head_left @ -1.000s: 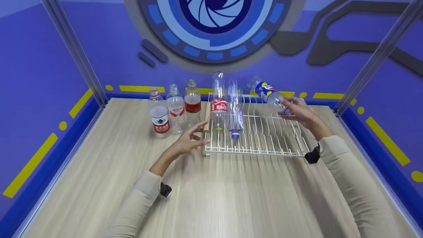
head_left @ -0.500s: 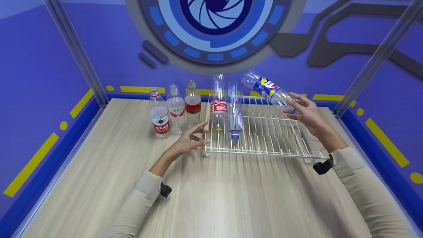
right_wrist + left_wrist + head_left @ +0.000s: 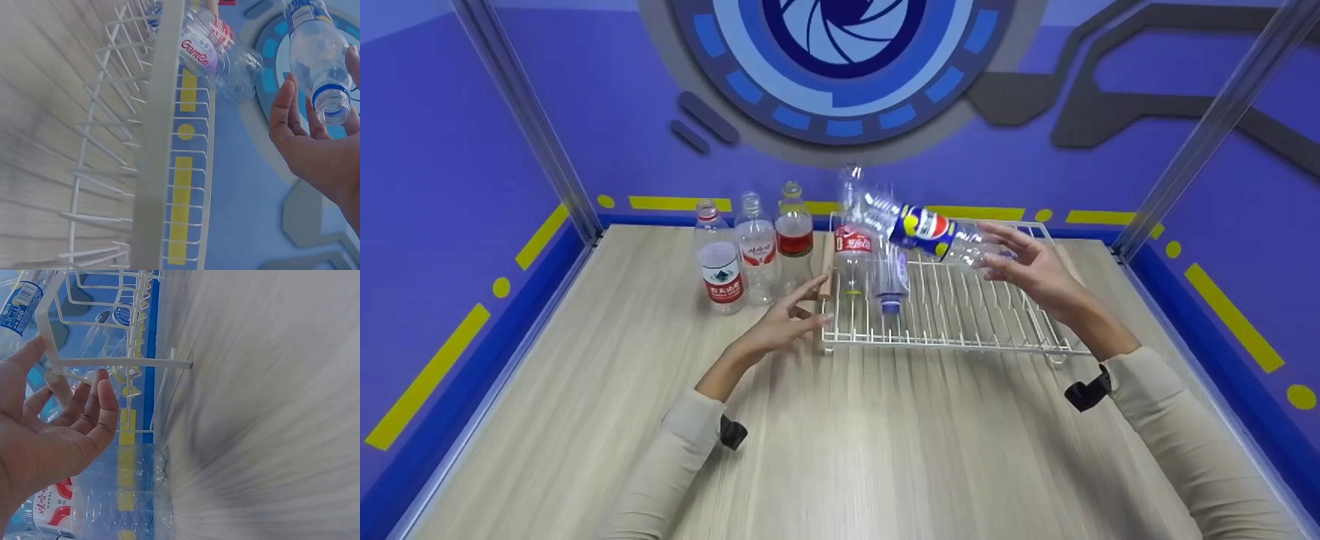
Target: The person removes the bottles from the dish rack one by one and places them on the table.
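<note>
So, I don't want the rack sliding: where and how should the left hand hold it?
Probably by the wooden handle on the white rack's left end, from the left, fingers curled round: it is thick and rod-shaped, and the left hand is beside it.

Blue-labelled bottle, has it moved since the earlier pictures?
Yes: in the head view, the blue-labelled bottle has moved left and lower in frame, judged by the round wall emblem.

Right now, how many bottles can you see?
6: three bottles on the table left of the rack, two bottles in the rack, and one bottle in the right hand. No others show.
</note>
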### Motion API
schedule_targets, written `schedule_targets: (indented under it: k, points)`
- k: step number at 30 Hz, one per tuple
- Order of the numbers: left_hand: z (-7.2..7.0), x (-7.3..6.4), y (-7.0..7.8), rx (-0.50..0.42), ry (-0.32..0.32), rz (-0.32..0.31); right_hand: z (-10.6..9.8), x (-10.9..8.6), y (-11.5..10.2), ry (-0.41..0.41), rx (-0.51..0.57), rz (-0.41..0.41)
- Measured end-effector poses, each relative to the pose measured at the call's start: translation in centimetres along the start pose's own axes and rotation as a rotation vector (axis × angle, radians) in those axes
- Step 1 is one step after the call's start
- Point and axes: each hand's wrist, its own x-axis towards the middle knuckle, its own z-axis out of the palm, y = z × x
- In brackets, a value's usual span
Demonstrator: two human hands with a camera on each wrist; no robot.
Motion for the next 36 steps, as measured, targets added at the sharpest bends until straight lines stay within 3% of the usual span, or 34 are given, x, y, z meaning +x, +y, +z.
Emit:
schedule_targets:
  k: [8, 17, 26, 36]
  points:
    - [-0.2, -0.6, 0.2, -0.003, -0.010, 0.018, 1.3, -0.3, 0.9, -0.114, -0.063, -0.015]
    - [-1.2, -2.3, 1.6, 0.068, 0.127, -0.005, 2.0, -1.0, 1.0, -0.155, -0.144, 0.021]
    - [-1.1, -3.5, 4.1, 0.119, 0.095, 0.092, 2.9, -1.4, 1.0, -0.201, -0.110, -0.020]
    - [-0.5, -3.8, 4.8, 0.148, 0.034, 0.142, 3.7, -1.9, 0.9, -0.196, -0.170, -0.012]
